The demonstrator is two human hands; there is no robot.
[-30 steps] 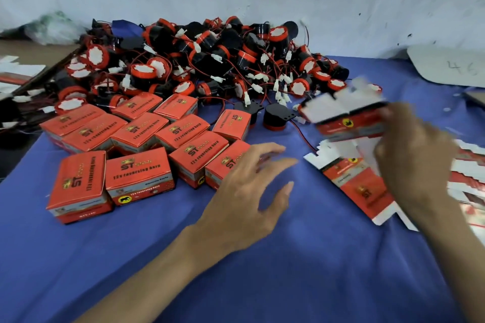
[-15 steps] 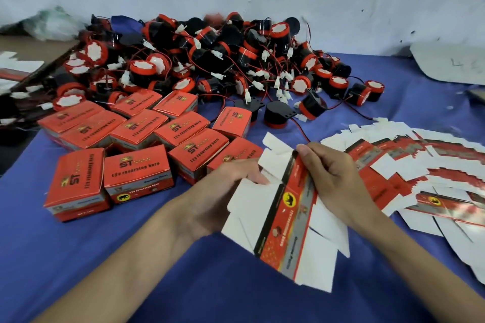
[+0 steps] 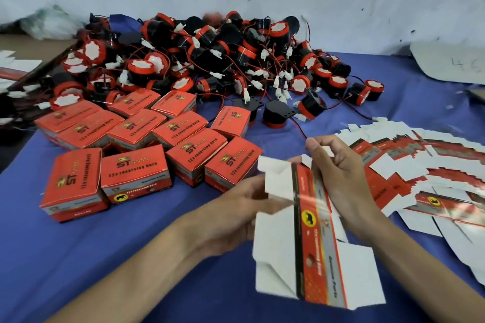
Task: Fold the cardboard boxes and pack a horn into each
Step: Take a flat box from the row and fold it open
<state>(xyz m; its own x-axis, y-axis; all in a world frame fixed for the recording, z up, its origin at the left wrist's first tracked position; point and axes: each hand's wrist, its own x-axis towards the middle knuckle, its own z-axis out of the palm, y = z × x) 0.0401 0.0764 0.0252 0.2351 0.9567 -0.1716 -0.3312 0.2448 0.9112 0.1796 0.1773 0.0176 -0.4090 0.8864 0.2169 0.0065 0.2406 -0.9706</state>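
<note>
From the head camera, both hands hold one flat cardboard box (image 3: 313, 244) above the near middle of the table (image 3: 78, 265), which is covered in blue cloth. The box is unfolded and tilted, its white inner side and flaps facing up, with a red, black and silver printed strip running down its middle. The left hand (image 3: 233, 220) grips the box's left side, its fingers going behind the white flaps. The right hand (image 3: 341, 181) holds the upper right part, fingers curled around the edge with the thumb raised at the top. Toward the left side of the table stands a cluster of folded red boxes (image 3: 136, 168) printed "12V reversing horn", packed close and touching one another. Behind them, along the far edge against the wall, lies a heap of black-and-red horns (image 3: 210, 60) with red wires and white plugs. A few loose horns (image 3: 275, 115) sit just in front of the heap. A fanned spread of flat box blanks (image 3: 433, 181) lies along the right edge.
</note>
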